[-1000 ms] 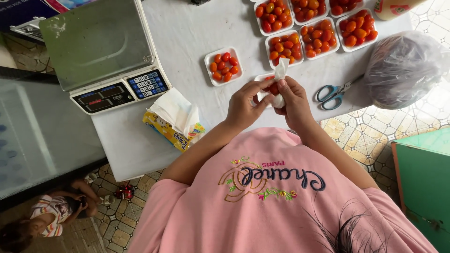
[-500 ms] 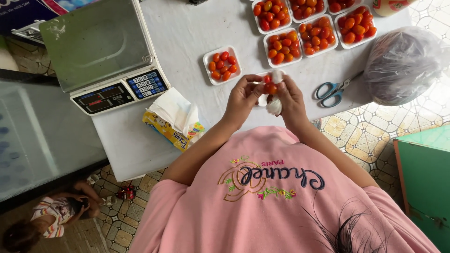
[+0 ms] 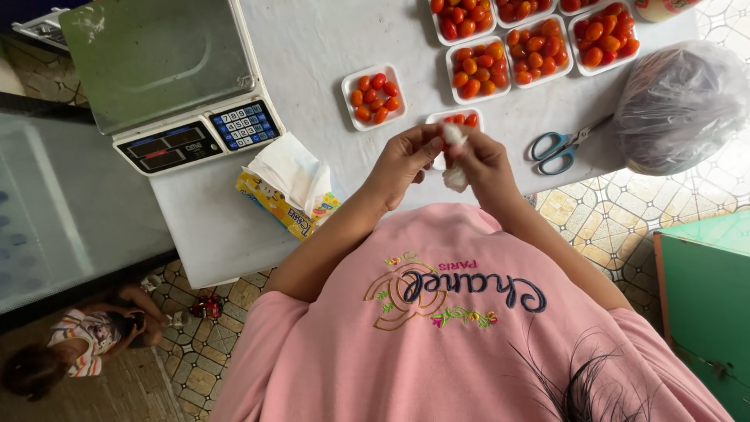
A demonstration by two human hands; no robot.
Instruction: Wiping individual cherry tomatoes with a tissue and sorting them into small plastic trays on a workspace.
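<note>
My left hand (image 3: 402, 160) and my right hand (image 3: 486, 160) meet above the near edge of the white table (image 3: 312, 47). Both pinch a crumpled white tissue (image 3: 453, 178) between their fingertips. I cannot tell whether anything is wrapped inside the tissue. Just beyond my fingers lies a small white tray (image 3: 457, 119) of red cherry tomatoes, partly hidden by my hands. Another small tray of tomatoes (image 3: 375, 95) sits to its left.
Several fuller tomato trays (image 3: 531, 39) line the far side. Blue-handled scissors (image 3: 558, 146) and a bulging clear plastic bag (image 3: 680, 105) lie to the right. A digital scale (image 3: 168, 78) and a yellow tissue box (image 3: 285, 199) stand on the left. A child (image 3: 94, 336) crouches on the floor.
The tissue stood up as a strip a second ago. Half a second ago a red tomato showed between my fingers. Now the tissue is bunched between both hands and no tomato shows.
</note>
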